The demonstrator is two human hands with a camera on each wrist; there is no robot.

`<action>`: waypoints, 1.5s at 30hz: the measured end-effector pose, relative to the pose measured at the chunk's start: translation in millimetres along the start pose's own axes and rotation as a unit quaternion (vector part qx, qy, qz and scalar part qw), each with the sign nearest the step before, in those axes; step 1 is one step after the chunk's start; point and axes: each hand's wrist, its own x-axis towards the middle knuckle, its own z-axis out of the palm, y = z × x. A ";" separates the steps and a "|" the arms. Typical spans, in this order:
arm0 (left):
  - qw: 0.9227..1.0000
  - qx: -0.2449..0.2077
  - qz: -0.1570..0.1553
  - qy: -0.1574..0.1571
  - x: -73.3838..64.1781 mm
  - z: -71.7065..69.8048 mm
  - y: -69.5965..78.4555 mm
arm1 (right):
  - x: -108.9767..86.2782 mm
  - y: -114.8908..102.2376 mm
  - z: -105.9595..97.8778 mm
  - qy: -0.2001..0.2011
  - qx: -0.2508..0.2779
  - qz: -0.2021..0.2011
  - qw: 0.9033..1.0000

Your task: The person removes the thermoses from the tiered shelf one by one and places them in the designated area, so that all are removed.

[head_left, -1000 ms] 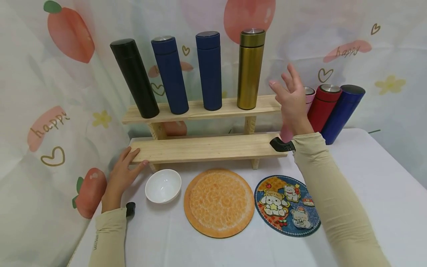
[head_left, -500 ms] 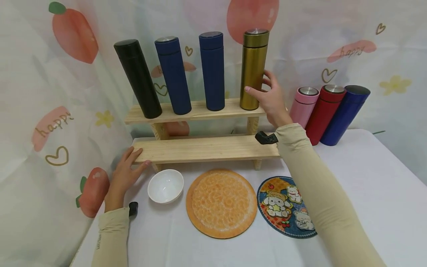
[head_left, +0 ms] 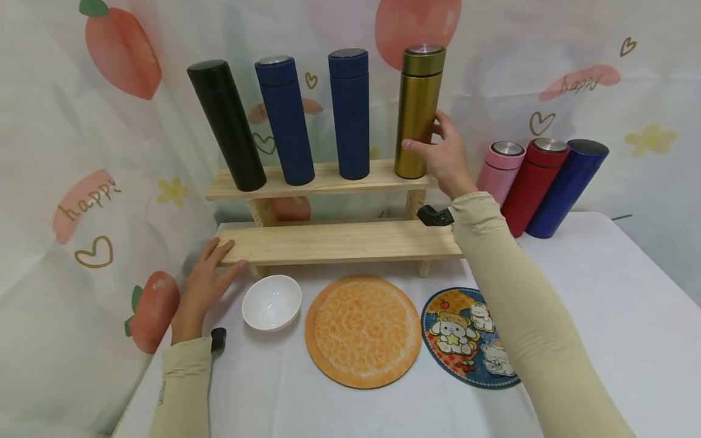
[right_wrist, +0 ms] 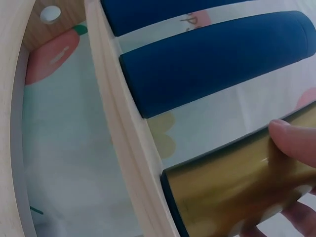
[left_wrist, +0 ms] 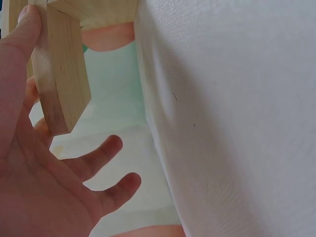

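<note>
Patterned backdrop (head_left: pixel 509 36); right hand (head_left: pixel 450 161) clasped around the gold bottle (head_left: pixel 418 103).
Left hand (head_left: pixel 205 285), fingers spread, rests on the lower shelf (head_left: pixel 339 242); a firm, upright hold should suit.

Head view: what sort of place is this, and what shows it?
Probably a staged tabletop display, judging by the printed cloth backdrop, white table and two-tier wooden stand with flasks along its top.

Staged tabletop set; printed cloth (head_left: pixel 504 73) hangs behind table (head_left: pixel 274 395) and wooden shelf (head_left: pixel 339 243).
</note>
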 end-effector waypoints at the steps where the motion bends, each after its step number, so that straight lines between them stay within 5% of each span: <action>1: 1.000 0.000 0.001 0.001 0.2 0.6 0.0 | -0.6 0.2 -0.6 0.003 0.006 -0.002 1.000; 13: 1.000 0.001 0.002 0.005 0.2 0.5 0.0 | -19.2 -7.9 -11.6 0.034 0.041 -0.065 0.996; 24: 1.000 0.004 -0.016 -0.010 -0.5 -1.3 4.6 | -41.6 -16.4 -23.5 0.040 0.011 -0.051 0.998; 45: 1.000 0.005 -0.004 -0.006 0.3 -1.5 4.4 | -75.3 7.0 -49.8 0.083 -0.025 -0.071 0.994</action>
